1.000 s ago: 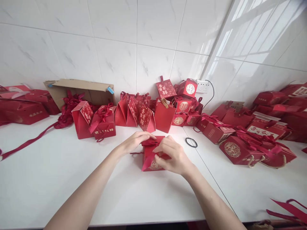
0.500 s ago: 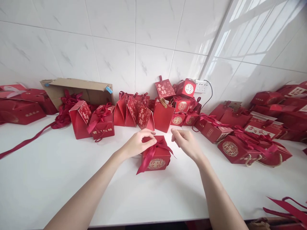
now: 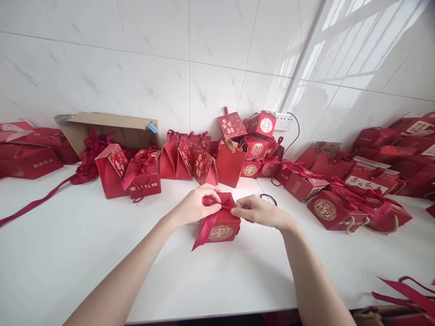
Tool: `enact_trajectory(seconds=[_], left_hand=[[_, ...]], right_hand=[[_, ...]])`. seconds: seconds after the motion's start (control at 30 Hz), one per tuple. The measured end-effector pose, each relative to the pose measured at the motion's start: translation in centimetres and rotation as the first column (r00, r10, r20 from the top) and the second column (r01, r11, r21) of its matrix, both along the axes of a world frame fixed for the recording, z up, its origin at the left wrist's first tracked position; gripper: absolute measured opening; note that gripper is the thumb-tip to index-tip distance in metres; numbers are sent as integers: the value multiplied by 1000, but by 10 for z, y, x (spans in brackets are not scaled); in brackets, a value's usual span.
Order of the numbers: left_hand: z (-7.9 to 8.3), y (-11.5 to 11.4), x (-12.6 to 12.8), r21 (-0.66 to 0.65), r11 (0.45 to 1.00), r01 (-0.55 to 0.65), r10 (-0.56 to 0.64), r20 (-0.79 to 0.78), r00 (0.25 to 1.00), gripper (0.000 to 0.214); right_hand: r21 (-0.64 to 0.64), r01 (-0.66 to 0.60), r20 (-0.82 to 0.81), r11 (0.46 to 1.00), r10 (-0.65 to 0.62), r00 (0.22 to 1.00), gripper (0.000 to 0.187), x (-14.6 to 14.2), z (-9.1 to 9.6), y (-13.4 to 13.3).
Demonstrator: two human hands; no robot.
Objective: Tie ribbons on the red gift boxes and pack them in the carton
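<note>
A small red gift box (image 3: 220, 228) with a gold emblem sits on the white table (image 3: 68, 253) in front of me. A dark red ribbon (image 3: 208, 224) is tied on its top, one tail hanging down the front left. My left hand (image 3: 195, 206) pinches the ribbon at the left of the bow. My right hand (image 3: 258, 210) pinches the ribbon at the bow's right side. Both hands are closed on the ribbon above the box.
Many red gift boxes (image 3: 190, 163) and bags line the tiled wall. An open cardboard box (image 3: 112, 129) lies at the back left with loose ribbons (image 3: 84, 170). A black hair band (image 3: 268, 198) lies right of my hands. More red boxes (image 3: 343, 208) crowd the right; a wall socket (image 3: 282, 122) is behind.
One second ago both hands worked close over the box top. Then my right hand drew away to the right; now it is back at the bow, pinching the ribbon.
</note>
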State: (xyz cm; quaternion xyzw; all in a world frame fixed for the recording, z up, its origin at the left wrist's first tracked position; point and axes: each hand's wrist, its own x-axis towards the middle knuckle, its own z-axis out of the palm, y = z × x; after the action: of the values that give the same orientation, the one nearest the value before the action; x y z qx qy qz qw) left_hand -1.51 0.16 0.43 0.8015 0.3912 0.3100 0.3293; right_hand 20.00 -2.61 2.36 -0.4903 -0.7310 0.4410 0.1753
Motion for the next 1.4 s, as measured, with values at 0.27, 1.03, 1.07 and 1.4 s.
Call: enact_trajectory(seconds=[0.27, 1.03, 1.07, 1.4], left_hand=[[-1, 2, 0, 14, 1000, 6, -6, -1, 1000, 14], [4, -3, -2, 106, 956, -273, 283, -99, 954, 34], [1, -4, -2, 80, 957, -280, 286, -83, 955, 35], [-10, -14, 3, -8, 907, -421, 420, 90, 903, 31]], right_hand=[[-62, -137, 22, 989, 139, 990, 44, 10, 5, -3], [342, 347, -166, 873, -308, 937, 32, -26, -16, 7], [338, 351, -164, 873, -312, 936, 33, -27, -16, 7], [142, 341, -222, 929, -306, 926, 39, -26, -14, 6]])
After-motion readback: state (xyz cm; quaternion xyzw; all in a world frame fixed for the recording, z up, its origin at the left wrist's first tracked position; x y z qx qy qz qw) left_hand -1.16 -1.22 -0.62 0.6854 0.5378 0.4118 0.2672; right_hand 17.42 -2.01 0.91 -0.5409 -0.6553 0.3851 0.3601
